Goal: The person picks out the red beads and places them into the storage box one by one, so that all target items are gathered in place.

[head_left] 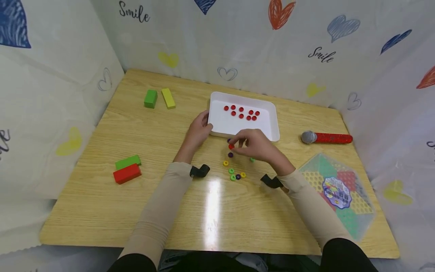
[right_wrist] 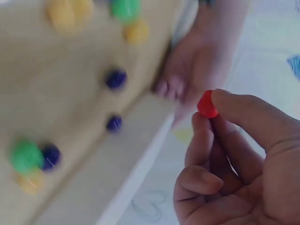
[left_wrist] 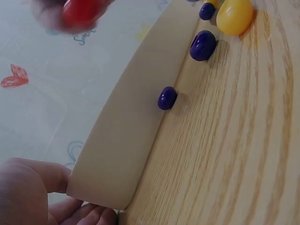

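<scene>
A white tray with several red beads in it lies on the table. My left hand holds the tray's near left corner, its thumb on one side and its fingers below, as the left wrist view shows. Above the tray's near edge, my right hand pinches a red bead between thumb and fingertips. Loose beads lie on the wood in front of the tray: purple beads, yellow beads and green beads. Part of this group is hidden under the right hand in the head view.
A red block touches a green block at the left. Farther back stand another green block and a yellow block. On the right lie a red microphone and a hexagonal patterned box. A printed sheet hangs behind the table.
</scene>
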Demonstrator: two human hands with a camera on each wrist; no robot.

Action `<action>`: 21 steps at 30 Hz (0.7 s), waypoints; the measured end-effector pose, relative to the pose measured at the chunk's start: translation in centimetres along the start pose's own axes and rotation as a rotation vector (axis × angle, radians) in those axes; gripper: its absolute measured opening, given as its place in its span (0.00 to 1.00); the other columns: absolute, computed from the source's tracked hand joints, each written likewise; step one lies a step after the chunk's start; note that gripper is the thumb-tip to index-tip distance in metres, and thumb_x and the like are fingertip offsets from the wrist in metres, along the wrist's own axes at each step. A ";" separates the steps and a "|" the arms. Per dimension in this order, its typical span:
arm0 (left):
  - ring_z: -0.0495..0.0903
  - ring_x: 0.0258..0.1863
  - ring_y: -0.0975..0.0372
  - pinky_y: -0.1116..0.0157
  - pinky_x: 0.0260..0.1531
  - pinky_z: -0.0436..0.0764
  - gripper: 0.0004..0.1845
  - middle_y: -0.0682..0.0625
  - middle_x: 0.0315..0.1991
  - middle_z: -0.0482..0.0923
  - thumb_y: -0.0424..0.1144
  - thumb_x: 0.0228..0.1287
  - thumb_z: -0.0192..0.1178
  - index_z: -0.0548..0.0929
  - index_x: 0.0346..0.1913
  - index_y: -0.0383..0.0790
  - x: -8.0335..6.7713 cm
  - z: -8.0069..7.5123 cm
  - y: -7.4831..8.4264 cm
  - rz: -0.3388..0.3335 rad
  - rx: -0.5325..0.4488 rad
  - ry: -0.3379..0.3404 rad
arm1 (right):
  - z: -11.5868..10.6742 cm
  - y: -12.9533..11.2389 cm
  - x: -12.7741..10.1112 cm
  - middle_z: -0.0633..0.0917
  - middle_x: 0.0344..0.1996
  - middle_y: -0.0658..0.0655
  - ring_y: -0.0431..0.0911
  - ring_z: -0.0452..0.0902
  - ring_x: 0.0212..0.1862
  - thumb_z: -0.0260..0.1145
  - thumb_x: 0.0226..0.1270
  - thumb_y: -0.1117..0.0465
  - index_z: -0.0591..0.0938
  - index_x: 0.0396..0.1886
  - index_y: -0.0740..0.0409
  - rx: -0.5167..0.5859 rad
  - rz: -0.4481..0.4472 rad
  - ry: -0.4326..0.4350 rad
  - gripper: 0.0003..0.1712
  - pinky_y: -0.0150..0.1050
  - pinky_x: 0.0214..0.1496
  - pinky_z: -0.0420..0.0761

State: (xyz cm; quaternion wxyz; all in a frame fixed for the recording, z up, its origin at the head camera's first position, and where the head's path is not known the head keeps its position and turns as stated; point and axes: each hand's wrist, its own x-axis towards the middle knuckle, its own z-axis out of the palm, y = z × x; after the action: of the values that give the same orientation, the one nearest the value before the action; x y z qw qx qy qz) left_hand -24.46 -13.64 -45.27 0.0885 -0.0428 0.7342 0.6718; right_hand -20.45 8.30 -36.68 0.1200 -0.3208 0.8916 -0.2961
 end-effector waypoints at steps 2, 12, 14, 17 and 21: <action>0.61 0.78 0.61 0.66 0.75 0.65 0.34 0.48 0.79 0.60 0.34 0.71 0.49 0.59 0.79 0.46 0.0 -0.1 -0.1 0.000 0.000 -0.002 | -1.2 0.5 1.4 0.90 0.36 0.52 0.43 0.81 0.33 0.73 0.62 0.64 0.91 0.41 0.55 0.002 0.013 0.027 0.08 0.37 0.37 0.82; 0.63 0.77 0.61 0.65 0.75 0.66 0.34 0.48 0.79 0.61 0.34 0.71 0.50 0.60 0.79 0.45 -0.1 -0.4 0.0 0.004 -0.018 0.009 | -4.3 2.0 8.5 0.90 0.41 0.55 0.50 0.82 0.35 0.73 0.64 0.58 0.90 0.44 0.54 0.001 0.162 0.057 0.10 0.37 0.31 0.78; 0.62 0.77 0.61 0.65 0.75 0.66 0.34 0.48 0.79 0.61 0.34 0.71 0.50 0.60 0.79 0.45 -0.1 -0.5 0.0 0.002 -0.021 0.005 | -4.5 2.2 9.6 0.90 0.40 0.56 0.56 0.83 0.35 0.73 0.65 0.57 0.90 0.45 0.52 0.017 0.211 0.035 0.11 0.42 0.30 0.80; 0.61 0.78 0.61 0.65 0.75 0.65 0.34 0.48 0.79 0.60 0.34 0.71 0.49 0.59 0.79 0.45 0.0 -0.4 -0.1 -0.005 -0.024 -0.004 | -4.5 2.7 10.9 0.90 0.41 0.57 0.58 0.83 0.38 0.72 0.65 0.56 0.89 0.48 0.52 0.021 0.283 0.009 0.13 0.45 0.34 0.83; 0.61 0.78 0.61 0.65 0.75 0.65 0.34 0.48 0.79 0.60 0.34 0.71 0.50 0.59 0.79 0.45 -0.1 -0.3 -0.1 -0.006 -0.022 -0.009 | -4.3 3.5 12.4 0.88 0.45 0.55 0.50 0.80 0.43 0.73 0.65 0.56 0.89 0.49 0.53 -0.003 0.310 -0.005 0.14 0.40 0.45 0.81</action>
State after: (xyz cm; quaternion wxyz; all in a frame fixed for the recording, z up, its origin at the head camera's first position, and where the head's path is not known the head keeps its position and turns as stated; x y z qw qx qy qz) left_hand -24.38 -13.94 -45.35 0.0935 -0.0429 0.7262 0.6797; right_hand -33.47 4.43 -35.68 0.1660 -0.1804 0.9306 -0.2718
